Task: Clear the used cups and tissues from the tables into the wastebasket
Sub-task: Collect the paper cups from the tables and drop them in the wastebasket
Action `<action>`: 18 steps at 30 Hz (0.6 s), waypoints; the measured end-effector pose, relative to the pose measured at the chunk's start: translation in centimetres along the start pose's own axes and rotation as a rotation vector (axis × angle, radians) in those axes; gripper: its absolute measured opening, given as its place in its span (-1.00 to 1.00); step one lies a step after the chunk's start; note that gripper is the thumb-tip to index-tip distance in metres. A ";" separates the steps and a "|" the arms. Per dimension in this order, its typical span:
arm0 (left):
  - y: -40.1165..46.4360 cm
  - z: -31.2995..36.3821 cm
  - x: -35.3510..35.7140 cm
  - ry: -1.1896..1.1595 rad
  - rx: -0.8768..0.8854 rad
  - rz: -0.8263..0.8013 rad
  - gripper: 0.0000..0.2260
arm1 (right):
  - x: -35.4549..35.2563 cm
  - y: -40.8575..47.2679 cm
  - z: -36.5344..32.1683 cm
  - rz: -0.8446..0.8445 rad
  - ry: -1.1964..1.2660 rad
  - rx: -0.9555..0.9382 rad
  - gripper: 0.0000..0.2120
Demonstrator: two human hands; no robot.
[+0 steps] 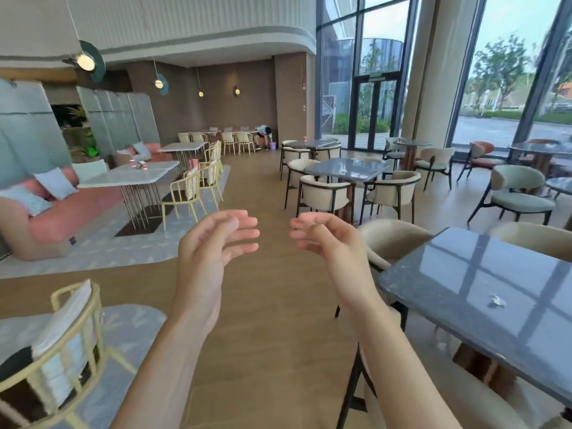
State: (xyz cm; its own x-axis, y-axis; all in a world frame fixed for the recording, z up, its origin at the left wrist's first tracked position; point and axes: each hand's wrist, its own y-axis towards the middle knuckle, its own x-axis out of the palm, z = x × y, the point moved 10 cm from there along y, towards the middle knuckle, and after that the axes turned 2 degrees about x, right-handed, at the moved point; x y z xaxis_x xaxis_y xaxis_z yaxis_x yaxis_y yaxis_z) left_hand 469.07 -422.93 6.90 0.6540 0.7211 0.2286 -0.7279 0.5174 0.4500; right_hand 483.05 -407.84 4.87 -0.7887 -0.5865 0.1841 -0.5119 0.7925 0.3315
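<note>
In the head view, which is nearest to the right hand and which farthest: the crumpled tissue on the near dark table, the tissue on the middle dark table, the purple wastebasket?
From the right hand:
1. Crumpled tissue, near dark table, right.
2. Tissue, middle dark table, ahead.
3. Purple wastebasket, far back wall.

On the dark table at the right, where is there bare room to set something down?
Most of the dark table is bare: the whole stretch between its near-left edge and the crumpled tissue, and the far end toward the window. Only the tissue occupies it. Both hands hover empty over the floor.
</note>
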 end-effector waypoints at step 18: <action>38.0 -25.7 0.7 0.012 -0.065 0.015 -0.82 | 5.1 40.1 19.3 -0.010 -0.040 0.070 -0.82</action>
State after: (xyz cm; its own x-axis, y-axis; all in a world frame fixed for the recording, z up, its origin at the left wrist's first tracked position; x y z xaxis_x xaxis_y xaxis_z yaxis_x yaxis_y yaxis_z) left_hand 436.55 -390.92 1.97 0.6409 0.7342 0.2240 -0.7494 0.5351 0.3900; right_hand 451.97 -375.84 1.22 -0.7959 -0.5881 0.1438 -0.5408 0.7974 0.2678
